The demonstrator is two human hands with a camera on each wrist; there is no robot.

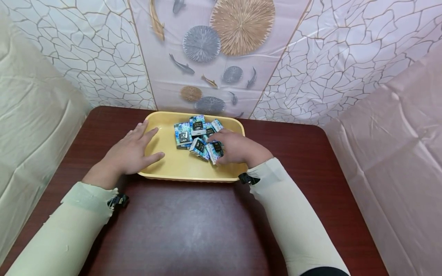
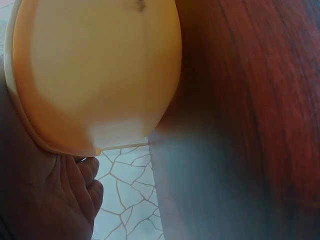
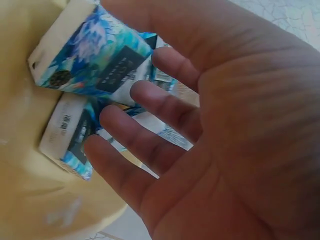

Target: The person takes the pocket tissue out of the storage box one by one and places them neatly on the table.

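Several small blue-green floral boxes (image 1: 198,125) with dark labels lie heaped in a yellow tray (image 1: 179,168). My left hand (image 1: 129,153) is spread over the tray's left rim, its thumb reaching inside; in the left wrist view the hand (image 2: 60,200) lies against the tray's end. Over the heap's right side is my right hand (image 1: 236,147), thumb and fingers on either side of one box (image 1: 215,152). In the right wrist view that box (image 3: 100,55) sits close to the thumb and the loosely spread fingers; whether they grip it is unclear.
The tray stands at the far side of a dark reddish-brown table (image 1: 186,222). Behind it hangs a patterned cloth (image 1: 203,76), and pale quilted fabric (image 1: 390,153) closes off both sides.
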